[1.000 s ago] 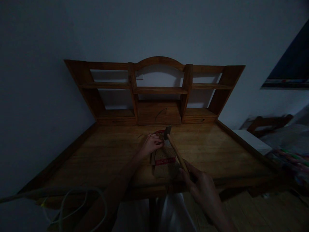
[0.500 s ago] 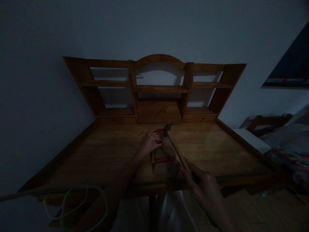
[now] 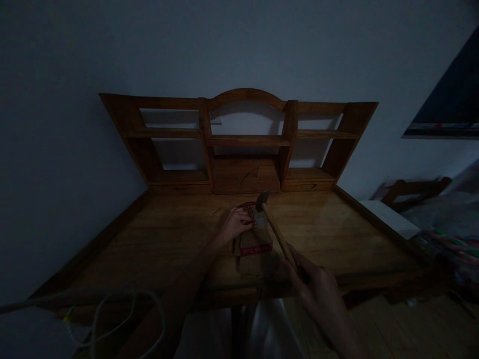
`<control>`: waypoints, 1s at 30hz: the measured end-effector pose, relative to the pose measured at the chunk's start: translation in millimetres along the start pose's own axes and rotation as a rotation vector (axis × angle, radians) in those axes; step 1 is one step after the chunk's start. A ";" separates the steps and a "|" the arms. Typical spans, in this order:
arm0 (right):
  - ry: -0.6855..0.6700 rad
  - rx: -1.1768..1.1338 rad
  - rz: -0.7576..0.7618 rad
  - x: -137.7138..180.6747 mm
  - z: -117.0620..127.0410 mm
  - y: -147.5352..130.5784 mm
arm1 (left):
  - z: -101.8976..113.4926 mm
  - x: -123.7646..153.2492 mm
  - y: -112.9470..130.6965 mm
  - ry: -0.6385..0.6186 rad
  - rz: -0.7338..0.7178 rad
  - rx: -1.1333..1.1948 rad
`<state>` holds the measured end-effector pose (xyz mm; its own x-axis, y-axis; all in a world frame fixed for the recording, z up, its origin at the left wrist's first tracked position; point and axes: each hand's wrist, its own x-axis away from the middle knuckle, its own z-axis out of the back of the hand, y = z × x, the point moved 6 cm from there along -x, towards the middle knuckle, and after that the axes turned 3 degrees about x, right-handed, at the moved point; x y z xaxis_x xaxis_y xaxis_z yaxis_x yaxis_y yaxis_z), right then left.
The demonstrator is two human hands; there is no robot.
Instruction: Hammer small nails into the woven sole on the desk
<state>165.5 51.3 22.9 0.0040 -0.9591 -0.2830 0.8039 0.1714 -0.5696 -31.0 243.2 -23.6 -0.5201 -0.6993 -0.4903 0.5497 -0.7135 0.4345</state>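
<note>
The room is dim. A brown woven piece with red bands [image 3: 255,248] lies on the wooden desk [image 3: 172,234] near its front edge. My left hand [image 3: 235,223] rests on the piece's far end with fingers curled, pinching something I cannot make out. My right hand [image 3: 318,291] grips the wooden handle of a hammer [image 3: 272,225]. The hammer's dark head hangs just above the far end of the woven piece, close to my left fingertips.
A wooden hutch with open shelves and a small drawer [image 3: 245,142] stands at the desk's back against the wall. A pale cable [image 3: 112,311] loops at the lower left. A chair [image 3: 411,189] and colourful clutter [image 3: 452,244] lie to the right.
The hammer head rose slightly and came back down near the far end of the woven piece. My left hand stayed in place.
</note>
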 end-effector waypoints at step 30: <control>-0.009 -0.009 -0.017 4.0 -22.9 8.0 | -0.6 0.0 2.7 -0.044 -0.020 -0.037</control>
<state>158.4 54.0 -0.4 -0.0041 -0.9638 -0.2665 0.7987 0.1572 -0.5808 -29.1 241.3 -22.9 -0.5591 -0.6870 -0.4642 0.5627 -0.7256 0.3960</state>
